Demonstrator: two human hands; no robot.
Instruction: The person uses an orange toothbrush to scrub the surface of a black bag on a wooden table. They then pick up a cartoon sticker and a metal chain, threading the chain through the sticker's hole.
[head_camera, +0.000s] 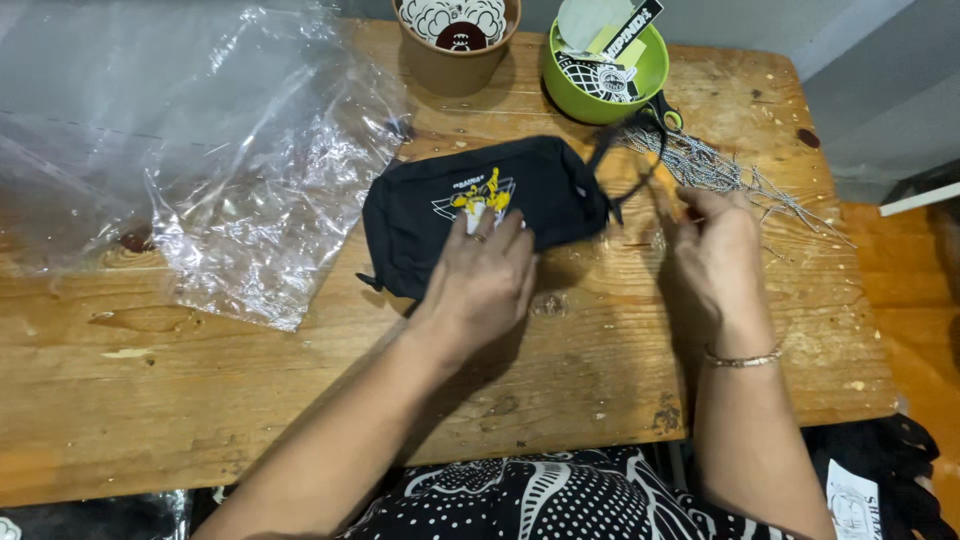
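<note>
A small black pouch (450, 205) with a yellow and white print lies flat on the wooden table (200, 400). My left hand (482, 280) rests palm down on its near edge, fingers spread over the print. A thin black strap (625, 175) loops out from the pouch's right end. My right hand (715, 245), with a bracelet on the wrist, is at the end of that strap, next to a bundle of silvery strings (710, 170); its fingertips are curled, and whether they pinch the strap is hidden.
Crumpled clear plastic bags (190, 150) cover the table's left half. At the far edge stand a brown paper cup (455, 60) and a green bowl (605, 90), both holding printed tags. The table's right edge drops to an orange floor (910, 290).
</note>
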